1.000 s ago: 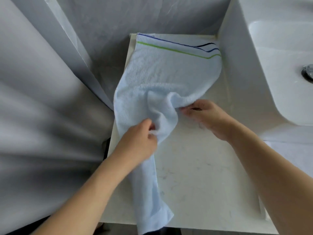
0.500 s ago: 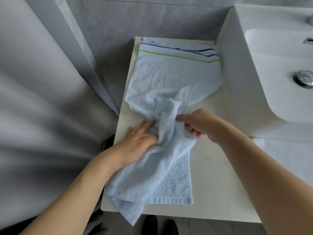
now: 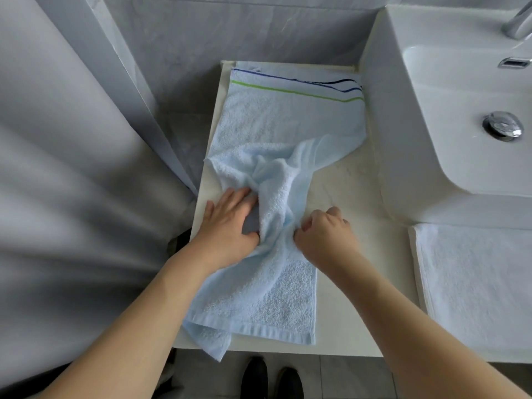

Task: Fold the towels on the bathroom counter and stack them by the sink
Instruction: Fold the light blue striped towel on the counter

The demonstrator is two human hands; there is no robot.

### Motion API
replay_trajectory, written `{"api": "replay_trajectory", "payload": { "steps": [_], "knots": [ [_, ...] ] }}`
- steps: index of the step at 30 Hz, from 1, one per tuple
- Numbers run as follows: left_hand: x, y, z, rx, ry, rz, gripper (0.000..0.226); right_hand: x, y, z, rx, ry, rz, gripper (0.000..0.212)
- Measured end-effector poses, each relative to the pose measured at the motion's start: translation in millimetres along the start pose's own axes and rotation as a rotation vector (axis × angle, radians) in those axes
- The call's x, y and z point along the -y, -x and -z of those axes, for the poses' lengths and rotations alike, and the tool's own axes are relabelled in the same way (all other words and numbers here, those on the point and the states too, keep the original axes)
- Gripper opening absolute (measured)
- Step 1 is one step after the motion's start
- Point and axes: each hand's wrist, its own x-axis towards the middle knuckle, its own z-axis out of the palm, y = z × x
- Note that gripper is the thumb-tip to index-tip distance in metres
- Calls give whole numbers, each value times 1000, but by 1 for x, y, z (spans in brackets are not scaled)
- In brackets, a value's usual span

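- The pale blue terry towel with dark blue and green stripes (image 3: 288, 122) lay lengthwise on the white marble-look counter (image 3: 345, 283); its striped end sat flat at the back against the wall, its middle was bunched into a ridge, and one near corner hung over the counter's front edge.
- The left hand (image 3: 230, 223) rested on the towel just left of the ridge, fingers straight and spread, palm down; it pressed the cloth and grasped nothing.
- The right hand (image 3: 322, 231) sat just right of the ridge, fingers curled under and pinching a fold of the blue towel at its edge.
- A folded white terry towel (image 3: 475, 277) lay flat on the counter to the right, in front of the white ceramic basin (image 3: 431, 82), well apart from both hands.
- The basin stood on the counter beside the blue towel; a chrome drain plug (image 3: 502, 125) showed in its bowl; a chrome tap (image 3: 518, 21) showed at the top corner.
- Dark shoes (image 3: 270, 375) showed on the floor below the counter's edge.
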Motion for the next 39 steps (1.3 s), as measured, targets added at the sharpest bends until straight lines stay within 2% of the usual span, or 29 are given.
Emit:
{"api": "replay_trajectory", "payload": {
  "steps": [4, 7, 9, 11, 14, 16, 17, 19, 21, 25, 27, 28, 31, 32, 34, 36, 39],
  "knots": [
    [5, -3, -3, 118, -97, 57, 84, -3, 7, -2, -45, 35, 51, 15],
    [20, -1, 3, 112, -183, 131, 79, -31, 13, 13, -92, 188, -21, 21],
    [29, 2, 10, 70, -199, 203, 78, -55, 20, 27, -121, 207, -102, 25],
    [24, 9, 11, -35, -213, 185, 73, -67, 27, 31, -203, 205, -118, 25],
    [0, 30, 5, -411, -43, 90, 54, -52, 37, 18, -427, 191, -19, 38],
    [-8, 45, 0, -585, 12, 218, 41, -33, 45, 3, -449, 124, 114, 50],
    [-8, 52, -2, -577, 14, 342, 38, -27, 49, -8, -393, 115, 170, 56],
    [-9, 59, -8, -443, 45, 574, 43, -25, 54, -31, -242, 132, 206, 67],
    [-16, 60, -11, -342, 77, 637, 45, -37, 55, -47, -185, 163, 207, 69],
    [-33, 50, -15, -279, 71, 543, 20, -51, 55, -50, -259, 154, 244, 71],
    [-41, 45, -16, -318, 142, 476, 12, -53, 55, -48, -261, 153, 245, 73],
    [-44, 44, -16, -344, 197, 473, 12, -53, 55, -48, -257, 155, 246, 73],
    [-49, 39, -16, -305, 206, 550, 42, -55, 54, -49, -245, 166, 243, 75],
    [-51, 37, -16, -271, 168, 557, 41, -56, 54, -50, -241, 169, 242, 75],
    [-56, 32, -16, -223, 130, 528, 23, -57, 53, -50, -233, 178, 245, 76],
    [-58, 31, -19, -242, 254, 438, 9, -59, 52, -49, -222, 196, 248, 77],
    [-54, 35, -25, -352, 673, 314, 19, -59, 51, -47, -209, 233, 242, 79]
  ]
}}
